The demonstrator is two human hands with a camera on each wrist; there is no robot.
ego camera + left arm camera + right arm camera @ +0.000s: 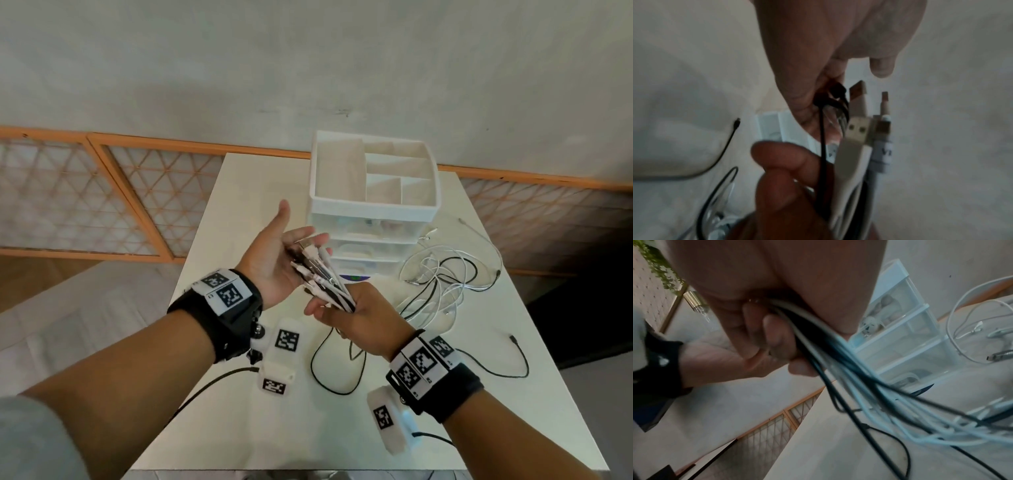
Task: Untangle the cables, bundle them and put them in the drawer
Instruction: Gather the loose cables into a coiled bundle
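My right hand [346, 308] grips a bundle of white and black cables [318, 270] just below their plugs, above the table's middle. The right wrist view shows its fingers [777, 337] curled round the cables [838, 361]. My left hand [277, 253] lies palm up with the thumb raised, and the plug ends rest across its loosely extended fingers. In the left wrist view, USB plugs [857, 129] stand side by side below the left hand [828, 48]. The cables' free lengths trail to a loose heap [445, 274] on the table. The white drawer unit [373, 205] stands behind, drawers closed.
The white table [239, 205] carries a black cable loop [329, 370] near the front and another black cable [513, 359] at the right. The drawer unit's top is an open divided tray. A wall with orange-framed lattice panels [102, 192] runs behind the table.
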